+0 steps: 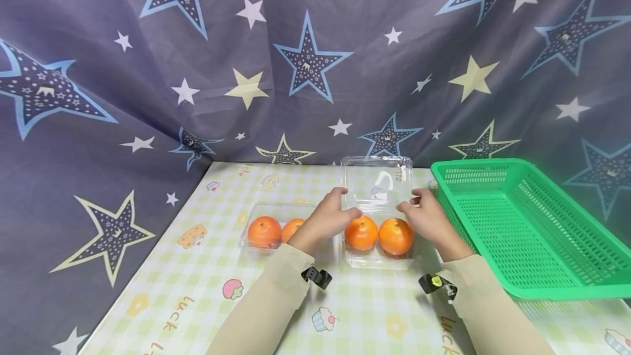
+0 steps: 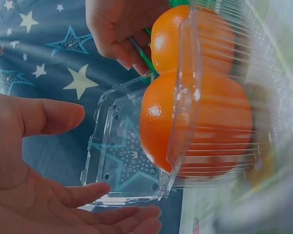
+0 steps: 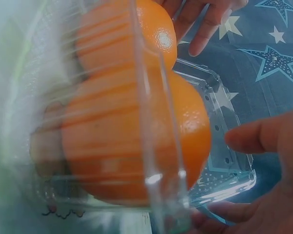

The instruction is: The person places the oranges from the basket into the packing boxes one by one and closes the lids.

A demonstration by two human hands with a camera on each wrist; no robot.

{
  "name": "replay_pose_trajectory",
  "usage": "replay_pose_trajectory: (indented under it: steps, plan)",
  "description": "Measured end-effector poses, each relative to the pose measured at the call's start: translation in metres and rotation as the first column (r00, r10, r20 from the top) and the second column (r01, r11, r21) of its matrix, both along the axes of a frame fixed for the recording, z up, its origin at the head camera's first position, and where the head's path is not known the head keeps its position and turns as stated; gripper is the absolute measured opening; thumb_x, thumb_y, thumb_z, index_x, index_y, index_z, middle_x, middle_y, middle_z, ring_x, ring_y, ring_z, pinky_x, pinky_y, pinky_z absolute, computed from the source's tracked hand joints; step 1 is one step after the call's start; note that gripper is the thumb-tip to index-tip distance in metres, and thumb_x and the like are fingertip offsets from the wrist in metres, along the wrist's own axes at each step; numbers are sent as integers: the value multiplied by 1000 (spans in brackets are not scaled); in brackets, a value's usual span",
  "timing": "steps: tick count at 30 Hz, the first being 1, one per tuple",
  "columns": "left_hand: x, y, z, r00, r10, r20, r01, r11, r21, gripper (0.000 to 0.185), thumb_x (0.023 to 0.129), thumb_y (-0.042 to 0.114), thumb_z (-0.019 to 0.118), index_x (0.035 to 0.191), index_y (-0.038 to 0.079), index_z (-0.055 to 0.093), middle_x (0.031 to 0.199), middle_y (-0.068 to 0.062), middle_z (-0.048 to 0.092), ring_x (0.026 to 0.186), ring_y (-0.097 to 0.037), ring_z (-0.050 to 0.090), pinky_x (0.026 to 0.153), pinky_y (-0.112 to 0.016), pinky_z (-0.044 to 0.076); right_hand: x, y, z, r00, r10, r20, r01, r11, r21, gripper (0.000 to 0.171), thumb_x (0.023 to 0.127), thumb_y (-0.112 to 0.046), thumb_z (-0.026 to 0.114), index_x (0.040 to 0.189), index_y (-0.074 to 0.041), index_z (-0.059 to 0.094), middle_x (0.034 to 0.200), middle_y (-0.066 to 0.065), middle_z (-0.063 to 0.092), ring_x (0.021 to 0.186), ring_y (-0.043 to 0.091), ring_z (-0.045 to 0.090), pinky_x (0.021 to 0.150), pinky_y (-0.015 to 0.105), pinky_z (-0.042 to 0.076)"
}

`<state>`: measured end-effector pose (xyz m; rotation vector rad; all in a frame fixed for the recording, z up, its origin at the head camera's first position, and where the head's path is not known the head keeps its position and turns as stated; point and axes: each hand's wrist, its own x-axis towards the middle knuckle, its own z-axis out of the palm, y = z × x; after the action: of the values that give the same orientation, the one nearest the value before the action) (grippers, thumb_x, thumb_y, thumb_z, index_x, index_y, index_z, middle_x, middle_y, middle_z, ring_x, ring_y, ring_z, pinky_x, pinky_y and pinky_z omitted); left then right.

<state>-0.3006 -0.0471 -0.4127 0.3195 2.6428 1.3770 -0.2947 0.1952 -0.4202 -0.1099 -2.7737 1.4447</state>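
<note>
Nearest the viewer, two beige sleeves are seen reaching forward over a checked tablecloth printed with cupcakes and lettering, a small dark camera being strapped at each wrist. Just beyond them, a clear plastic clamshell box is set on the cloth, and two oranges are held side by side in its tray. The left hand is placed at the box's left side and the right hand at its right side, both at the level of the hinge where the raised lid meets the tray. In the wrist views the fingers of the left hand are seen loosely extended and spread, close beside the lid's edge, and nothing is gripped by them; the same is shown of the right hand's fingers, which are held relaxed and apart just beside the lid. Whether the fingertips actually touch the plastic cannot be told. To the left of the left hand, a second clear tray with two more oranges is partly hidden by the forearm. To the right, a green mesh basket is set on the table, tilted. Farthest back, a dark star-patterned curtain is hung.
</note>
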Motion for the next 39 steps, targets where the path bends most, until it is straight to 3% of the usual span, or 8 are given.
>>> replay_pose_trajectory:
  steps: [10, 18, 28, 39]
  plan:
    - [4, 0, 5, 999, 20, -34, -19, 1000, 11, 76, 91, 30, 69, 156, 5, 37, 155, -23, 47, 144, -38, 45, 120, -51, 34, -1, -1, 0, 1000, -23, -6, 23, 999, -49, 75, 95, -24, 60, 155, 8, 30, 143, 30, 47, 126, 42, 51, 108, 53, 44]
    - [4, -1, 10, 999, 28, -43, -27, 999, 20, 74, 92, 33, 69, 156, 10, 38, 157, -21, 44, 144, -37, 45, 118, -51, 37, 2, -1, 5, 995, -51, -84, 44, 995, -88, 71, 95, -18, 60, 155, 8, 31, 146, 31, 45, 133, 45, 48, 114, 55, 41]
    - [7, -3, 18, 992, 26, -121, -22, 999, 41, 70, 92, 29, 68, 153, 7, 41, 151, -20, 50, 140, -34, 49, 116, -50, 40, 8, -3, 14, 983, -88, -159, 61, 984, -169, 69, 94, -13, 61, 153, 5, 32, 148, 30, 45, 138, 45, 46, 118, 56, 36]
    - [13, -4, 28, 985, 52, -166, -29, 990, 137, 74, 91, 21, 68, 155, 4, 34, 149, -22, 49, 137, -38, 51, 116, -47, 41, 14, -4, 25, 973, -113, -203, 78, 982, -174, 64, 95, -12, 61, 151, 3, 36, 149, 27, 46, 137, 44, 46, 118, 55, 36]
